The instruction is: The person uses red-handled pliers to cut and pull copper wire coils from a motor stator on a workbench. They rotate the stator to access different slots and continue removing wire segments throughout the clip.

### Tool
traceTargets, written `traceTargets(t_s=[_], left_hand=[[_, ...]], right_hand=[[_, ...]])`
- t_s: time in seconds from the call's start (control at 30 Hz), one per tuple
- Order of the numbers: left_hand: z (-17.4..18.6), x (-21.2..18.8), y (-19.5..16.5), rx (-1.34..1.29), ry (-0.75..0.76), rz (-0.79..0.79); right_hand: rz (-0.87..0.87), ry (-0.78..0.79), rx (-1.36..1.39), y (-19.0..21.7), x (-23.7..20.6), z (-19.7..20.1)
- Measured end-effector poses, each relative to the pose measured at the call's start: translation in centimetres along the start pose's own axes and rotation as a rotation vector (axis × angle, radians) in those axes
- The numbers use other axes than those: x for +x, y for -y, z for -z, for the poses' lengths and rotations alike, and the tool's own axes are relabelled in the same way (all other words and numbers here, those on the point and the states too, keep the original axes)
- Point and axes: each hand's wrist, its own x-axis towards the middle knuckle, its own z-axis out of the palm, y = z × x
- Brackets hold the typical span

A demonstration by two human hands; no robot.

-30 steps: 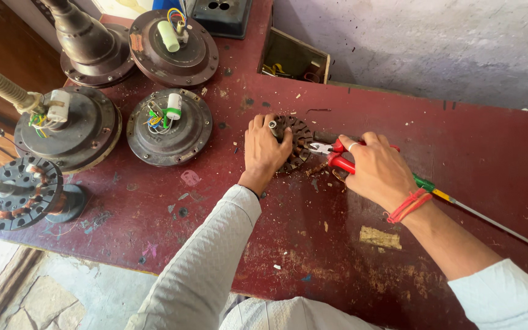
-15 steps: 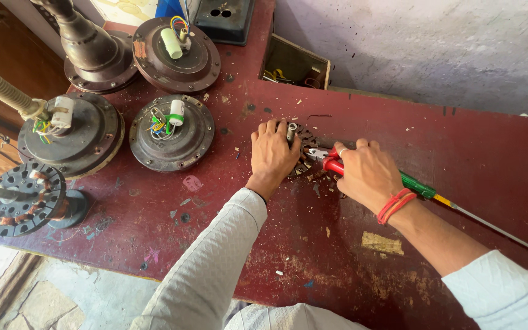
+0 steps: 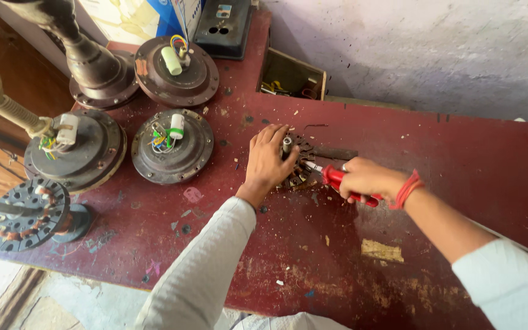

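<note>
The red worktop is scratched and dusty. Near its middle lies a round metal wheel with slots. The left hand lies flat and open on top of the wheel, pressing it down, with the fingers spread. Just right of the wheel, the right hand is closed tight around red-handled pliers. The plier tips seem to touch the wheel's edge, but it is hard to see. Left of the wheel sits a round fan motor with coloured wires. Behind the wheel is an open wooden box.
</note>
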Motion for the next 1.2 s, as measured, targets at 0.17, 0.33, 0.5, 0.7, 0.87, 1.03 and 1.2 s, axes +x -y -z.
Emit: traceTargets(t_s=[0.17,0.33,0.5,0.7,0.87,1.03,1.2], left_hand=[[1.2,-3.1,-0.4,-0.103,-0.158,0.068],[1.7,-4.5,-0.7,-0.144,0.129,0.219],[3.0,-4.3,-0.1,-0.148,0.233,0.208],[3.7,-3.9,0.0,-0.208,0.239,0.231],[3.6,-3.5,-0.2,-0.198,0.218,0.224],[3.1,-3.3,0.4,-0.197,0.181,0.213],[2.9,-3.1,0.9,-0.184,0.195,0.196]], right_hand=[[0.079,-0.339,-0.416,0.7,-2.7,-1.9],[0.257,-0.527,-0.607,0.7,-3.6,-3.0],[0.395,-0.661,-0.72,0.4,-3.1,-3.0],[0.499,-0.747,-0.919,-0.5,-2.1,-2.8],[0.571,-0.827,-1.054,-1.1,-1.8,-2.8],[0.425,-0.662,-1.064,-0.3,-1.4,-2.5],[0.142,-0.313,-0.624,0.7,0.5,-0.2]])
